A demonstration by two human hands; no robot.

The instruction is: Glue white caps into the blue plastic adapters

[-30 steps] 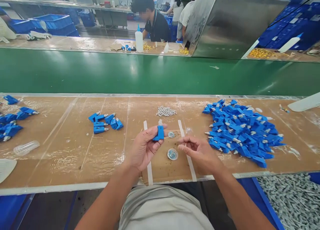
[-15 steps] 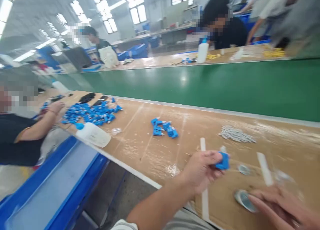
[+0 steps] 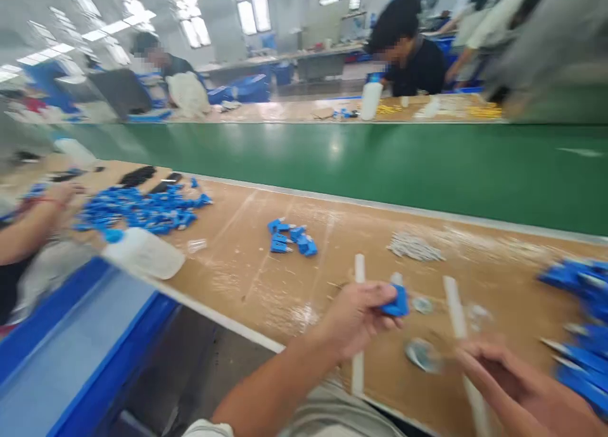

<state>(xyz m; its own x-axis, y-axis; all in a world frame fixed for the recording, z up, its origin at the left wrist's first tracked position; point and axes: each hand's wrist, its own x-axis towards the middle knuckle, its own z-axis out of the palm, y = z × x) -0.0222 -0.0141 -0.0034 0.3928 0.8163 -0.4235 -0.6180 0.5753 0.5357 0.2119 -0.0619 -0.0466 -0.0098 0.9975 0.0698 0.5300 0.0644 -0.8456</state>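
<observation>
My left hand (image 3: 358,320) is closed, pinching a small blue plastic piece (image 3: 398,301) between thumb and fingers. A pale tip stands up from the piece's top. My right hand (image 3: 522,383), partly blurred, hovers over the table at the lower right with its fingers drawn together. Whatever it may hold is too small or hidden to make out. Between the hands lies a shallow round dish (image 3: 422,354) with a shiny look. A smaller round clear item (image 3: 422,305) sits just behind it. Farther back is a heap of thin grey-white pieces (image 3: 415,247).
Several blue pieces (image 3: 292,235) form a small group at mid-table. Larger blue piles lie at left (image 3: 142,209) and right (image 3: 582,323). White strips (image 3: 360,354) mark the table. A bottle (image 3: 145,253) lies near the front edge. A green belt (image 3: 332,152) runs behind; co-workers sit around.
My right hand has moved right, away from the round dish it was touching. My left hand still holds the blue piece. The view has turned right, bringing the right-hand blue pile into sight.
</observation>
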